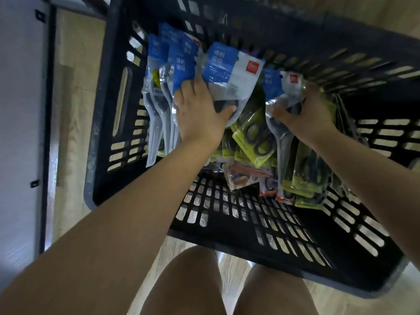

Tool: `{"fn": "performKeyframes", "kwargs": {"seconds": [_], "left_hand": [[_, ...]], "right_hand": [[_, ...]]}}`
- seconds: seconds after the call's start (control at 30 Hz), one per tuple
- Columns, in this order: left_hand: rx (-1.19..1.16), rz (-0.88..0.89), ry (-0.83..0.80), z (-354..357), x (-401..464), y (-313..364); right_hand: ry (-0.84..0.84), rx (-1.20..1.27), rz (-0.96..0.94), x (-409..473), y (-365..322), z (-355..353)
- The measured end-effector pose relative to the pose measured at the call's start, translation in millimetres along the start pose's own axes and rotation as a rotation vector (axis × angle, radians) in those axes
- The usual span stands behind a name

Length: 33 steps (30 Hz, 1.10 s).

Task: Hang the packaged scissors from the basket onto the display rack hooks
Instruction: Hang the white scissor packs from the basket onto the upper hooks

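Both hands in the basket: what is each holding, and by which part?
Left hand grips a blue-topped scissors pack at its lower half, thumb over the scissor handles. Right hand grips another blue-topped pack around its middle.

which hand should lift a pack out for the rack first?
Probably right: it grips one blue pack, separate from the rest. The left holds a bunch of packs.

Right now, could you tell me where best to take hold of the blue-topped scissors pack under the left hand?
Probably pinch the blue header card from above: it stands clear of the pile in the black basket, while the left hand already covers its lower, bulkier half with the scissors' handles.
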<state>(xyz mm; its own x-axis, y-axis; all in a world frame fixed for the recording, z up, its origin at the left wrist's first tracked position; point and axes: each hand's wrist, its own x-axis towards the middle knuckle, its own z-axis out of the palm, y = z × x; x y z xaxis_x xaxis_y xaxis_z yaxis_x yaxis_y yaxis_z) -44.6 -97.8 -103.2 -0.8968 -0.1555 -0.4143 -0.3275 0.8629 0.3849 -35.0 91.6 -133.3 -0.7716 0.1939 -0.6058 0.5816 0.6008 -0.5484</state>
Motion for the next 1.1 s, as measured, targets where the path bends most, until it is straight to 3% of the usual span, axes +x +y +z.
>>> {"fn": "performKeyframes", "kwargs": {"seconds": [0.1, 0.27, 0.4, 0.57, 0.83, 0.97, 1.1], "left_hand": [[-0.133, -0.012, -0.043, 1, -5, 1], [-0.576, -0.232, -0.198, -8, -12, -2], [-0.679, -0.306, -0.255, -16, -15, -8], [-0.807, -0.383, -0.196, -48, -33, 3], [-0.927, -0.285, -0.045, -189, -68, 44], [-1.026, -0.176, 0.087, -305, -90, 74], [-1.099, -0.093, 0.306, -442, -128, 113]], "right_hand": [[-0.01, 0.085, 0.016, 2, 4, -3], [-0.061, 0.319, 0.145, -11, 4, -6], [-0.094, 0.475, 0.26, -22, 3, -11], [-0.132, 0.517, 0.229, -47, -26, -23], [-0.163, 0.458, -0.028, -110, -171, -99], [-0.234, 0.373, -0.355, -158, -292, -166], [-0.159, 0.386, -0.614, -233, -418, -241]]}}
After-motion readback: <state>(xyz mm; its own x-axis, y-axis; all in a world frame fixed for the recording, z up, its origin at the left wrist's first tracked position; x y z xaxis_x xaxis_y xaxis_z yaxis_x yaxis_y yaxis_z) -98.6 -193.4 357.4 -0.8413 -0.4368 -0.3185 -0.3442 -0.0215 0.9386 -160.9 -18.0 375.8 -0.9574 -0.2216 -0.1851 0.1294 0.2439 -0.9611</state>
